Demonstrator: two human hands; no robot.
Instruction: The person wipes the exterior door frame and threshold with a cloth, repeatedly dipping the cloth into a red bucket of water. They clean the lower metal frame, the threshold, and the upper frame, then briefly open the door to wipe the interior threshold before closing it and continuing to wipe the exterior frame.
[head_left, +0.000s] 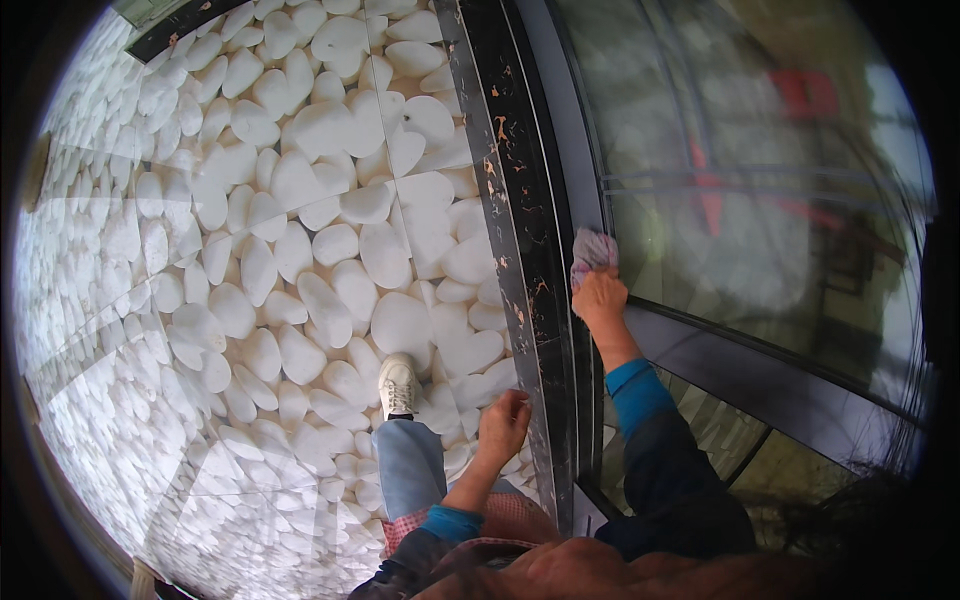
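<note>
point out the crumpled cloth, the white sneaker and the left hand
Crumpled cloth [594, 248]: head view, on its bunched upper part
White sneaker [398, 384]: head view, on its upper, near the laces
Left hand [503, 426]: head view, on the back of the hand

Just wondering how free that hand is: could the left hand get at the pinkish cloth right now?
Probably yes: the space between the left hand and the pinkish cloth looks open, though the right hand holds it.

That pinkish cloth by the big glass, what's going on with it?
A person's right hand is holding the pinkish cloth at the grey frame, beside the glass pane. The left hand hangs loosely curled over the pebble-patterned floor, with nothing visible in it.
</note>
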